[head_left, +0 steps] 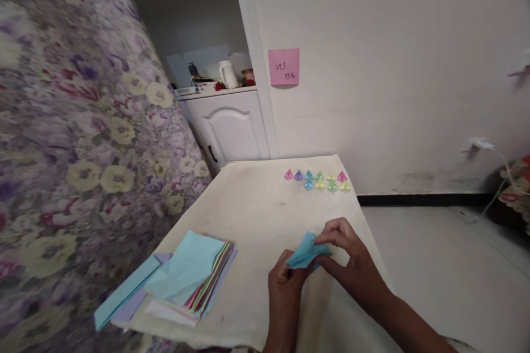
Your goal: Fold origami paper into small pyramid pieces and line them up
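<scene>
A partly folded light blue paper (pixel 305 251) is held just above the white table (pixel 256 204) near its front right edge. My left hand (pixel 285 281) pinches the paper's lower left end, fingers closed on it. My right hand (pixel 345 256) grips the paper's right side from above, fingers curled and pressed on it. At the table's far right lie several small folded paper pieces (pixel 318 180) in pink, purple, blue, green and yellow, in two short rows.
A fanned stack of coloured paper sheets (pixel 186 281) lies at the table's front left, overhanging the edge. A flowered fabric surface (pixel 74 149) rises along the left. A white cabinet (pixel 229 124) stands behind. A pink note (pixel 284 67) sticks on the wall. Grey floor lies to the right.
</scene>
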Demonstrator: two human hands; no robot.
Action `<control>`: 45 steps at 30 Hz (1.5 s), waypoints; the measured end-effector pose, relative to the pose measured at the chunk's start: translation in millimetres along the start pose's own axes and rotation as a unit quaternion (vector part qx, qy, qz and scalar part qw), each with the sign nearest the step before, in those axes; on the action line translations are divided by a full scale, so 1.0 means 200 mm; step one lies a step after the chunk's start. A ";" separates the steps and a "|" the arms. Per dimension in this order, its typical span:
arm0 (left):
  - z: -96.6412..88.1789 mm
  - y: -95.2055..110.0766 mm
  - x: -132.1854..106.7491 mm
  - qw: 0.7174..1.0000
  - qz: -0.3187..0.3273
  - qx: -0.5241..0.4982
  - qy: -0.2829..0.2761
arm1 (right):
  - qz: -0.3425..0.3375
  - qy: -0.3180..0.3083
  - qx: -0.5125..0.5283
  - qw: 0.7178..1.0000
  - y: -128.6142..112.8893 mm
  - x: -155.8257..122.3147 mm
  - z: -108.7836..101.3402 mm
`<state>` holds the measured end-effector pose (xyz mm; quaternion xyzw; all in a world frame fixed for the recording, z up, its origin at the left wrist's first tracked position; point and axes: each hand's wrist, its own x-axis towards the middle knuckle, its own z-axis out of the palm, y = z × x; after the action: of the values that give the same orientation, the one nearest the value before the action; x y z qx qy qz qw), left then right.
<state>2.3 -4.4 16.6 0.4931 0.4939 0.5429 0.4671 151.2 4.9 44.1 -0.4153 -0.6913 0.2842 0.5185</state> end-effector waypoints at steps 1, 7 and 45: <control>0.00 0.00 0.00 1.000 -0.001 -0.001 -0.002 | -0.007 -0.003 0.003 1.000 0.01 0.00 0.00; 0.00 -0.02 0.00 1.000 -0.012 -0.001 -0.013 | -0.031 -0.005 -0.023 0.999 0.03 -0.01 0.02; -0.01 0.00 -0.01 0.949 -0.174 -0.247 -0.091 | -0.150 -0.094 -0.135 0.975 0.10 -0.02 0.00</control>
<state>0.7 -6.6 16.5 0.3161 0.3781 0.5112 0.7041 156.8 10.9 25.6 -0.3445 -0.8234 0.1454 0.4268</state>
